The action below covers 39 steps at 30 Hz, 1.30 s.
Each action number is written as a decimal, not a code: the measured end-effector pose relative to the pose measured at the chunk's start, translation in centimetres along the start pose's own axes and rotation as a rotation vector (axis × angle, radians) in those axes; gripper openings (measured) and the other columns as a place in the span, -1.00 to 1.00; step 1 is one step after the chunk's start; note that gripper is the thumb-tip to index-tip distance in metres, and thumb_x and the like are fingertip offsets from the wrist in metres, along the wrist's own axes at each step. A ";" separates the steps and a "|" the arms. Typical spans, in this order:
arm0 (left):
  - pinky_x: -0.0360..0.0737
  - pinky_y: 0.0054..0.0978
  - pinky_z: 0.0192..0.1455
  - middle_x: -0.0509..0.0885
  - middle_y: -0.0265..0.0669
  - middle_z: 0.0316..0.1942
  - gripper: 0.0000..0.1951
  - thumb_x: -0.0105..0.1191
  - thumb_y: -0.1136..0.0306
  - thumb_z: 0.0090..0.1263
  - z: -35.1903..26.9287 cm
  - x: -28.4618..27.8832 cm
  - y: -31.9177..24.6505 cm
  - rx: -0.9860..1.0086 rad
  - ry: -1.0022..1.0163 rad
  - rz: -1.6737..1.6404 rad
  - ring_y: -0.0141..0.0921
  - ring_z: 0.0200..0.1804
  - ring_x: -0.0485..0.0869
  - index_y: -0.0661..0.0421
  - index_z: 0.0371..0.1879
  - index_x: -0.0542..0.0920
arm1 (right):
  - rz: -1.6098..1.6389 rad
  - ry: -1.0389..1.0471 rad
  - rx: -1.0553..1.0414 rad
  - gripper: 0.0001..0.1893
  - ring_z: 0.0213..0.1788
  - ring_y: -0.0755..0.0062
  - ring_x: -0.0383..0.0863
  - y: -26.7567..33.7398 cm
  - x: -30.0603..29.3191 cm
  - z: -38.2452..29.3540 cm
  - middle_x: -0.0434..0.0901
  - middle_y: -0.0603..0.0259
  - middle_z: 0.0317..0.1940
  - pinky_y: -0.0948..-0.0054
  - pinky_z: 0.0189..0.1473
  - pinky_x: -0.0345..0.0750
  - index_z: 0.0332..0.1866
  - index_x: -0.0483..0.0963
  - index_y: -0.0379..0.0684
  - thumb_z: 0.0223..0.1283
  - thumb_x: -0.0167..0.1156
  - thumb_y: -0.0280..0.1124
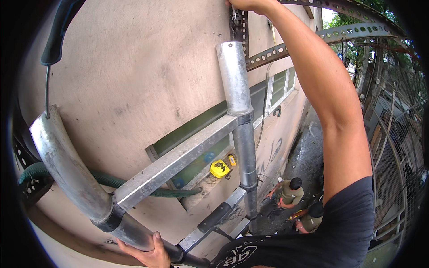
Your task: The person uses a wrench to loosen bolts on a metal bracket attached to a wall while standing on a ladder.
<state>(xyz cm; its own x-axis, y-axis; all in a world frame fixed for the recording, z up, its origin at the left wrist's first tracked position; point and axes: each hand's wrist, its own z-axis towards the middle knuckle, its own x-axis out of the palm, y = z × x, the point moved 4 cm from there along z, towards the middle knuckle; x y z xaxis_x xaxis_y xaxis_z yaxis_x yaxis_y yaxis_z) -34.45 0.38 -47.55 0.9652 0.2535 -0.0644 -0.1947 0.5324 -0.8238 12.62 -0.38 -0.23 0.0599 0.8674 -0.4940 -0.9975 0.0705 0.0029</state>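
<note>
My left hand (147, 253) is wrapped around the left tube (134, 231) of an aluminium telescopic ladder, below its top rung (177, 160). Raised at the top edge, my right hand (248, 4) is partly cut off by the picture's rim, near a rusty slotted angle bar (246, 33) against the wall; its fingers are hidden. A dark-handled tool (53, 43) has its thin metal shaft in a hole in the ladder's left tube top. Beyond the ladder, a yellow tape measure (219, 169) lies on a ledge beside a small yellow item (232, 160).
Slotted metal bars (355, 31) extend right from the wall. A green hose (107, 179) passes behind the ladder. Two people (290, 194) are on the wet ground far below. A wire mesh fence (399, 134) stands at right, and a window (281, 87) is in the wall.
</note>
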 end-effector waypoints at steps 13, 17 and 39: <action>0.49 -0.15 0.44 0.13 0.12 0.50 0.12 0.55 0.46 0.16 0.1 0.0 0.2 0.017 0.068 -0.026 -0.09 0.46 0.31 0.34 0.58 -0.05 | -0.379 0.162 -0.229 -0.73 -0.09 -0.33 0.71 4.4 3.1 -4.6 0.68 -0.35 -0.23 -0.07 -0.08 0.64 0.03 0.40 -0.43 0.37 0.09 -0.43; 0.63 -0.20 0.33 0.10 0.11 0.51 0.13 0.53 0.49 0.19 0.0 0.1 1.5 0.028 0.084 -0.021 -0.11 0.45 0.32 0.32 0.59 -0.10 | -0.243 0.046 -0.146 -0.68 0.02 -0.41 0.66 4.4 -1.2 -4.5 0.65 -0.46 -0.14 -0.13 0.04 0.60 0.06 0.37 -0.46 0.45 0.08 -0.36; 0.10 -0.04 0.59 0.21 0.08 0.50 0.07 0.49 0.13 0.24 -0.4 -0.2 1.5 0.092 -0.011 0.153 -0.03 0.51 0.25 0.24 0.60 0.06 | -0.302 0.119 -0.089 -0.62 0.09 -0.43 0.65 3.0 0.2 -2.1 0.63 -0.49 -0.07 -0.09 0.16 0.58 0.14 0.36 -0.45 0.50 0.02 -0.28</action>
<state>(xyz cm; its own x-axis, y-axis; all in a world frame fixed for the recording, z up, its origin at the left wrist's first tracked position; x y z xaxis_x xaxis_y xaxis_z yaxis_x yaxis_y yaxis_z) -34.85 0.78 -49.01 0.9212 0.3456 -0.1788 -0.3550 0.5580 -0.7501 9.58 -1.02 -2.12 0.3540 0.7498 -0.5590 -0.9349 0.2682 -0.2324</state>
